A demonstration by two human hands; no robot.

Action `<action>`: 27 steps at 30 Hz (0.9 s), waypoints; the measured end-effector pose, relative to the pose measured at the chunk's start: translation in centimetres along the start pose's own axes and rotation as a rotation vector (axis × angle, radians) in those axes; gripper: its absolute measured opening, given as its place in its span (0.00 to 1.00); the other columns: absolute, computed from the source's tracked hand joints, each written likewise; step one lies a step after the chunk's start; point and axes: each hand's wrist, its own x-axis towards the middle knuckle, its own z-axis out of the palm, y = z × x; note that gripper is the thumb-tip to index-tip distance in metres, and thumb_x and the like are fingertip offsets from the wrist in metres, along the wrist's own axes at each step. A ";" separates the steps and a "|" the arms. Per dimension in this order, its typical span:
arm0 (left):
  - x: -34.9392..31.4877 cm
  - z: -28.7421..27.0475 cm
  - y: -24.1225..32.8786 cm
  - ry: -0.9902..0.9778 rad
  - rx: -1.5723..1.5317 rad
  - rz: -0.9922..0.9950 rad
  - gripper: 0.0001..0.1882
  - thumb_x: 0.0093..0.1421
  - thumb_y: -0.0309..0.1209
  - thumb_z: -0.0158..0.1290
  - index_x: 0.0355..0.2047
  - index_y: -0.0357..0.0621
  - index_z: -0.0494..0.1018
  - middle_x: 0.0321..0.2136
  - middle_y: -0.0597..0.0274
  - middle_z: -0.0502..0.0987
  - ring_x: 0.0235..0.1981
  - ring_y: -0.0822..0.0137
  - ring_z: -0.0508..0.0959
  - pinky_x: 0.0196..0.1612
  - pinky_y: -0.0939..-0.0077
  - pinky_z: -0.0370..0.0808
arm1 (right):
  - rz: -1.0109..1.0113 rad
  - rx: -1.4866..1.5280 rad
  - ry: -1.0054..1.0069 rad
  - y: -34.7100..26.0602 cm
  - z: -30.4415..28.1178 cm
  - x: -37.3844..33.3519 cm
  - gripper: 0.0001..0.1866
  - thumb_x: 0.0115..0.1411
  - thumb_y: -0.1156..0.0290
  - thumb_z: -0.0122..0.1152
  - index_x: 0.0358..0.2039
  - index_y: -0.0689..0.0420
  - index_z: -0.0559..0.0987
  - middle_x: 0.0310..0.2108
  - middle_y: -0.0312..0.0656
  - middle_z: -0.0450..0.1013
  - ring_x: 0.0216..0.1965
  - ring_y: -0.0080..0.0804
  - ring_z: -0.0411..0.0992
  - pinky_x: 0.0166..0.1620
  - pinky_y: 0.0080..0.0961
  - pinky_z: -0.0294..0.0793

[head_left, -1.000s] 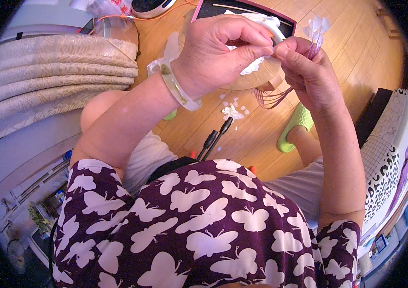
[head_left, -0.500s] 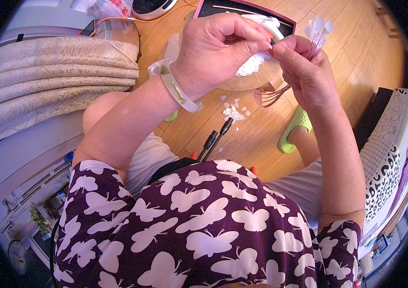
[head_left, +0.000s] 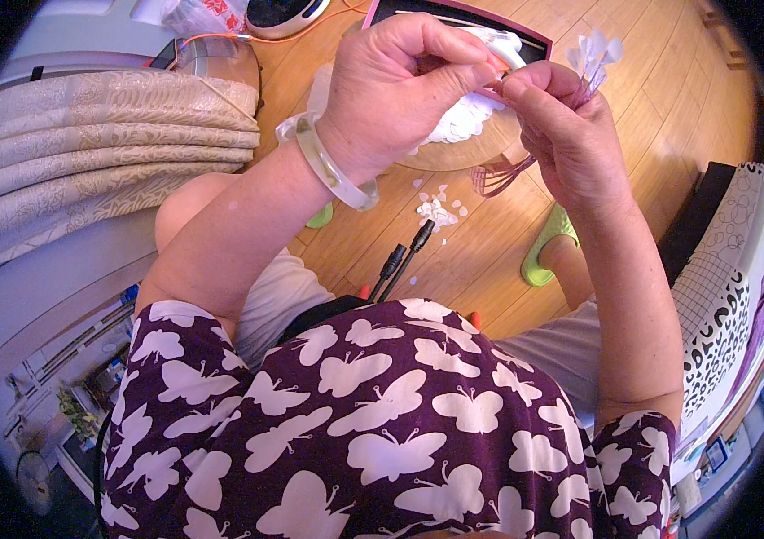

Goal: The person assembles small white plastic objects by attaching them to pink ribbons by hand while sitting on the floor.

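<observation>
My left hand [head_left: 395,94], with a pale bangle [head_left: 333,166] at the wrist, is raised in a pinch. Its fingertips almost meet those of my right hand [head_left: 570,135], and whatever small thing lies between them is too hidden to name. Within the curled fingers of my right hand runs a bundle of thin brownish wires [head_left: 497,180]. Translucent white petals [head_left: 595,56] top the bundle above that hand, while the bare wire ends hang below. Behind the hands, a pile of white petal pieces [head_left: 467,123] rests on a round wooden stool [head_left: 454,160].
A pink-edged dark box [head_left: 539,43] stands beyond my hands. Loose white petals [head_left: 438,214] lie scattered on the wooden floor. Two black cable connectors [head_left: 404,256] stick up near my lap. Patterned cream fabric [head_left: 113,153] borders the left, and a patterned white cover [head_left: 728,278] the right.
Both hands have shifted slightly left and upward together, still pinched close. The wire bundle moved along with my right hand.
</observation>
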 end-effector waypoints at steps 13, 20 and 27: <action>0.3 -0.1 -1.0 0.026 -0.184 -0.026 0.03 0.51 0.19 0.50 0.25 0.37 0.68 0.27 0.60 0.73 0.29 0.74 0.72 0.34 0.83 0.70 | -0.001 -0.013 0.011 -0.1 0.4 -0.4 0.07 0.48 0.69 0.60 0.26 0.58 0.75 0.12 0.24 0.61 0.12 0.09 0.50 0.15 0.10 0.44; 0.4 0.0 -1.0 0.037 -0.199 -0.010 0.03 0.51 0.18 0.50 0.25 0.37 0.68 0.27 0.60 0.73 0.29 0.74 0.72 0.34 0.83 0.70 | -0.019 -0.023 0.064 0.3 0.6 -0.4 0.05 0.51 0.73 0.56 0.30 0.59 0.74 0.13 0.24 0.60 0.11 0.10 0.49 0.14 0.10 0.42; 0.5 -0.2 -1.0 -0.001 -0.233 0.016 0.03 0.52 0.17 0.49 0.26 0.37 0.68 0.28 0.59 0.73 0.31 0.73 0.73 0.35 0.83 0.70 | -0.055 -0.017 0.025 0.3 0.5 -0.2 0.06 0.50 0.71 0.57 0.29 0.58 0.74 0.12 0.24 0.59 0.12 0.10 0.50 0.14 0.10 0.47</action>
